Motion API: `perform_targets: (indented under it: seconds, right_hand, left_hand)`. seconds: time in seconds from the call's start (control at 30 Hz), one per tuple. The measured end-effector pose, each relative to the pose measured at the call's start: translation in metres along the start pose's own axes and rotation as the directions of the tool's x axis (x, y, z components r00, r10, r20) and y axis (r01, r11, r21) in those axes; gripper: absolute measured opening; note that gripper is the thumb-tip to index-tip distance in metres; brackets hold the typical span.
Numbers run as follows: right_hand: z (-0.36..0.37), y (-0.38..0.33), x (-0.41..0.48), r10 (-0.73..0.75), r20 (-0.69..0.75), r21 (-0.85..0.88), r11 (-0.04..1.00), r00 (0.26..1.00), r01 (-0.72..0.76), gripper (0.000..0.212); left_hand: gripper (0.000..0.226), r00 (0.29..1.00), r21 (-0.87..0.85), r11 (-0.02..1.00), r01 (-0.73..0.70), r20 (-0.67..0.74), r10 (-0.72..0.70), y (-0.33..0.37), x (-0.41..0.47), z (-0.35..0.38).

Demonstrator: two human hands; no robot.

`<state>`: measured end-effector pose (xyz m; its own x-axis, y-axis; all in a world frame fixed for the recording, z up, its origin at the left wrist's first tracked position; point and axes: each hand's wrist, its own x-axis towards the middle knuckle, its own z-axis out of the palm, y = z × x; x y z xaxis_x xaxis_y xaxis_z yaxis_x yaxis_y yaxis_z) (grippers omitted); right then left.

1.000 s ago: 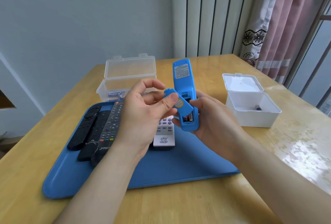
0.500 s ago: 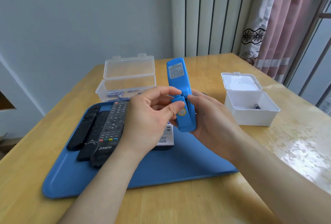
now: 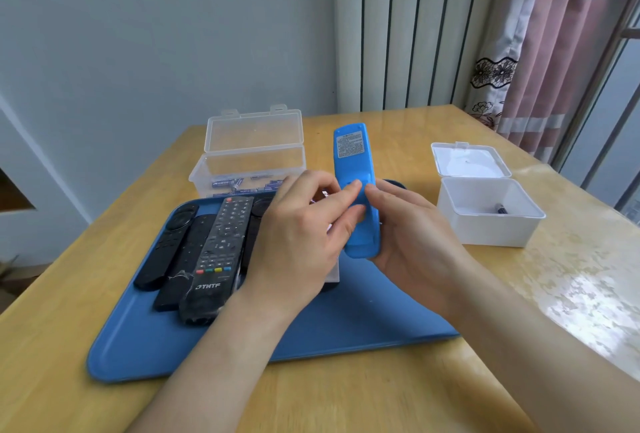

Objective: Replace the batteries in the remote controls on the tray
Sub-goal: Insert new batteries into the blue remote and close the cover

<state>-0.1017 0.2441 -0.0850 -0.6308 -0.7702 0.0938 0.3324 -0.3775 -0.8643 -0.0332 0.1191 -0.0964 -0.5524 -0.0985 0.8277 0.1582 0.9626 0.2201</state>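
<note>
A blue remote [image 3: 353, 169] is held back side up above the blue tray [image 3: 363, 325]. My right hand [image 3: 412, 242] grips its lower half from the right, thumb on the back. My left hand [image 3: 301, 235] holds it from the left, with thumb and fingertips pressing on the battery cover, which sits flush on the remote. Several black remotes [image 3: 221, 249] lie side by side on the tray's left part. A white remote is mostly hidden under my left hand.
A clear plastic box [image 3: 252, 159] with its lid up stands behind the tray and holds several batteries. A white box [image 3: 485, 204] with an open lid sits at the right, one battery inside. A curtain and window lie beyond the wooden table's right edge.
One second ago my left hand held the cover loose over the open battery bay. It was then set onto the remote and pushed closed; the bay is no longer visible.
</note>
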Motion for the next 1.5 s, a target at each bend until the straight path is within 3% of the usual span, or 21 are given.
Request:
perform_targets:
  seconds: [0.13, 0.37, 0.5, 0.6, 0.73, 0.8, 0.9, 0.97, 1.07, 1.17, 1.5]
  right_hand:
    - [-0.001, 0.002, -0.001, -0.011, 0.008, -0.074, 0.997, 1.0, 0.011, 0.029]
    - [-0.007, -0.003, 0.002, -0.033, -0.089, -0.093, 0.995, 0.996, 0.024, 0.031]
    - [-0.007, -0.005, 0.001, -0.026, -0.08, -0.046, 0.999, 0.997, 0.022, 0.039]
    - [-0.006, -0.002, 0.001, -0.009, -0.107, -0.129, 0.992, 0.994, -0.005, 0.035]
    - [-0.008, 0.0, 0.003, -0.022, -0.12, -0.344, 0.939, 0.993, -0.021, 0.024]
    - [-0.012, -0.004, 0.004, -0.106, -0.141, -0.613, 0.79, 0.984, -0.003, 0.033]
    - [-0.016, -0.01, 0.003, -0.276, -0.156, -0.953, 0.295, 0.948, -0.071, 0.045]
    - [-0.018, -0.01, 0.003, -0.31, -0.152, -0.988, 0.036, 0.938, -0.149, 0.045]
    - [-0.026, -0.008, 0.005, -0.297, -0.156, -0.958, -0.186, 0.942, -0.217, 0.036]
    - [-0.033, -0.006, 0.005, -0.292, -0.189, -0.904, -0.32, 0.938, -0.282, 0.031]
    - [-0.037, -0.002, 0.008, -0.287, -0.271, -0.834, -0.407, 0.919, -0.373, 0.03]
  left_hand:
    - [0.021, 0.999, 0.111, 0.993, -0.035, 0.016, 0.034, 0.001, -0.002, 0.005]
    - [0.03, 0.985, -0.153, 0.975, 0.164, 0.087, -0.152, 0.01, -0.005, 0.001]
    - [0.056, 0.943, -0.247, 0.919, 0.308, 0.212, -0.259, 0.021, -0.004, -0.003]
    - [0.076, 0.925, -0.117, 0.955, 0.273, 0.303, -0.227, 0.021, -0.006, 0.001]
    - [0.064, 0.946, 0.057, 0.974, 0.217, 0.234, -0.225, 0.022, -0.006, 0.005]
    - [0.062, 0.929, 0.013, 0.958, 0.286, 0.241, -0.28, 0.026, -0.005, 0.004]
    - [0.071, 0.85, -0.06, 0.914, 0.401, 0.396, -0.347, 0.029, -0.01, 0.006]
    - [0.062, 0.827, -0.004, 0.94, 0.34, 0.478, -0.297, 0.028, -0.012, 0.008]
    - [0.047, 0.813, 0.164, 0.967, 0.197, 0.524, -0.254, 0.021, -0.014, 0.006]
    - [0.044, 0.792, 0.274, 0.951, 0.143, 0.545, -0.276, 0.011, -0.018, 0.006]
    - [0.035, 0.764, 0.444, 0.892, 0.088, 0.545, -0.346, 0.011, -0.02, 0.012]
